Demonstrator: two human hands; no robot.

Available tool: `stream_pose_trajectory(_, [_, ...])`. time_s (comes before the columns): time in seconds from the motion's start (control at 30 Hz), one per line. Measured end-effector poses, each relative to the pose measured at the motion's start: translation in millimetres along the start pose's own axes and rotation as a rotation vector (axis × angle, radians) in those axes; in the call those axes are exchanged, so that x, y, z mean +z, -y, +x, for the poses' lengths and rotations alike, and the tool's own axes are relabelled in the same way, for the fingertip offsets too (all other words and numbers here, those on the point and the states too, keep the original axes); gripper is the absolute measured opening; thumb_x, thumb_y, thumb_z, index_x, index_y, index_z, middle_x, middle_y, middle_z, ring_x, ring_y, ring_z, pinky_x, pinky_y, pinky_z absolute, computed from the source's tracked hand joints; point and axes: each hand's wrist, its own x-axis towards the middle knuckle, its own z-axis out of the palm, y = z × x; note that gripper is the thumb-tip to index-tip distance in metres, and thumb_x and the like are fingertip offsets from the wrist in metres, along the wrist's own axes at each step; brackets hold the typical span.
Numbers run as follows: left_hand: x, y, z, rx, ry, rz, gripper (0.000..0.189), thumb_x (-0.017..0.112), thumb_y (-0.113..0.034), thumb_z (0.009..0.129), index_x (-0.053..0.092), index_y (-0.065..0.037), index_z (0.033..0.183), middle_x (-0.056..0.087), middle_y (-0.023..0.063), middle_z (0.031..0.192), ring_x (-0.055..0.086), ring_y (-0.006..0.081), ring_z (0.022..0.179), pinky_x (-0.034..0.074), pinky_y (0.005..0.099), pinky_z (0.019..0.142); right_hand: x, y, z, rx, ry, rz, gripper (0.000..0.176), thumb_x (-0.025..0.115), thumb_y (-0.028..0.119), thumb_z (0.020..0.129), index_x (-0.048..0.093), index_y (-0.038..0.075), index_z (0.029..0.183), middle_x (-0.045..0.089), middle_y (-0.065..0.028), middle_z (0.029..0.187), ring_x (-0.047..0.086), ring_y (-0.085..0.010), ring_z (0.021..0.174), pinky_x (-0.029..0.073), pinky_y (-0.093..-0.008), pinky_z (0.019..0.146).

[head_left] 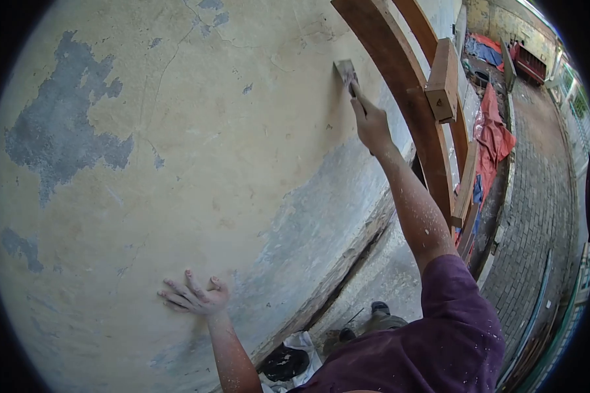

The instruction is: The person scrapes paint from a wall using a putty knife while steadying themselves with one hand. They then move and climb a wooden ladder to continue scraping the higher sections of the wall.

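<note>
My right hand [372, 128] is closed around the handle of a scraper [345, 73], whose flat metal blade is at the wall's surface, high up near the wooden frame. The wall [210, 164] is cream, with cracks and grey patches [65, 111] where paint is gone. Low on the wall, my left hand [195, 295] rests with its fingers spread and holds nothing. Pale dust coats its fingers. White specks dot my right forearm and purple sleeve.
A brown wooden frame [416, 98] with crosspieces stands beside the wall at right. Below lie a black round object [284, 362] and a white sack [303, 342] near my feet. Red sheeting [493, 131] borders a brick path [537, 177].
</note>
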Motion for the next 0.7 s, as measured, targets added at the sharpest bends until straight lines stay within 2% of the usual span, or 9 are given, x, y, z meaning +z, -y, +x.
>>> stream_pose_trajectory(0.07, [2,-1,-2,0.005,0.005,0.004,0.057,0.032,-0.048,0.094,0.043,-0.011,0.136,0.028,0.0264,0.146,0.02,0.0496,0.136,0.017,0.0613,0.104,-4,36,41,-0.017,-0.037,0.0,0.04,0.049,0.022,0.094,0.049,0.007,0.131,0.055,-0.0212,0.122,0.056,-0.0289,0.113,0.045,-0.0326,0.091])
stream_pose_trajectory(0.13, [3,-1,-4,0.002,-0.004,-0.009,0.058,0.032,-0.048,0.094,0.042,-0.009,0.135,0.028,0.0281,0.146,0.019,0.05,0.136,0.016,0.0613,0.104,-5,35,62,-0.088,-0.039,0.055,0.039,0.048,0.021,0.095,0.05,0.007,0.131,0.054,-0.0172,0.127,0.055,-0.0253,0.116,0.043,-0.0303,0.095])
stream_pose_trajectory(0.33, [4,-4,1,-0.002,-0.033,-0.026,0.058,0.032,-0.048,0.094,0.042,-0.007,0.134,0.027,0.0296,0.145,0.019,0.0509,0.135,0.014,0.0616,0.105,-5,13,20,-0.17,0.0,-0.077,0.04,0.046,0.021,0.095,0.049,0.006,0.132,0.052,-0.0129,0.131,0.055,-0.0224,0.117,0.042,-0.0284,0.097])
stream_pose_trajectory(0.37, [2,-3,-1,0.013,-0.015,-0.025,0.058,0.032,-0.048,0.094,0.042,-0.007,0.134,0.027,0.0296,0.145,0.019,0.0509,0.135,0.014,0.0616,0.105,-8,21,32,-0.07,0.034,-0.039,0.04,0.046,0.022,0.095,0.048,0.007,0.132,0.051,-0.0125,0.133,0.055,-0.0224,0.117,0.042,-0.0284,0.096])
stream_pose_trajectory(0.47, [1,-5,-1,-0.018,0.006,-0.028,0.056,0.033,-0.045,0.094,0.039,-0.01,0.137,0.026,0.0303,0.146,0.016,0.0526,0.136,0.013,0.0629,0.105,-4,38,64,-0.194,-0.021,0.166,0.041,0.047,0.028,0.095,0.05,0.008,0.131,0.056,-0.0137,0.127,0.055,-0.0236,0.116,0.043,-0.029,0.094])
stream_pose_trajectory(0.53, [3,-5,0,-0.004,-0.013,-0.027,0.056,0.033,-0.045,0.094,0.039,-0.01,0.137,0.026,0.0297,0.146,0.015,0.0523,0.136,0.013,0.0624,0.106,-5,31,37,-0.078,0.002,0.02,0.04,0.048,0.026,0.095,0.05,0.009,0.131,0.056,-0.0147,0.125,0.054,-0.0244,0.117,0.043,-0.0302,0.094])
stream_pose_trajectory(0.6, [2,-3,0,-0.016,-0.013,-0.029,0.056,0.033,-0.045,0.093,0.04,-0.01,0.136,0.026,0.0292,0.146,0.015,0.0522,0.136,0.013,0.0623,0.105,1,10,-11,-0.114,0.077,0.011,0.04,0.052,0.018,0.094,0.048,0.009,0.133,0.057,-0.0176,0.125,0.05,-0.0215,0.122,0.04,-0.0277,0.098])
stream_pose_trajectory(0.67, [4,-6,0,-0.023,-0.01,-0.028,0.056,0.033,-0.045,0.093,0.04,-0.01,0.136,0.026,0.0286,0.146,0.015,0.052,0.136,0.013,0.0621,0.105,8,14,-26,-0.273,0.027,-0.128,0.04,0.054,0.018,0.093,0.049,0.01,0.132,0.061,-0.0199,0.117,0.061,-0.0175,0.107,0.045,-0.0263,0.088])
stream_pose_trajectory(0.7, [5,-7,2,-0.027,-0.025,-0.029,0.056,0.033,-0.045,0.093,0.04,-0.01,0.136,0.026,0.0281,0.146,0.016,0.0517,0.136,0.014,0.062,0.105,9,13,-15,-0.272,0.017,-0.126,0.04,0.054,0.018,0.093,0.049,0.01,0.132,0.061,-0.0199,0.117,0.061,-0.0175,0.107,0.045,-0.0263,0.088])
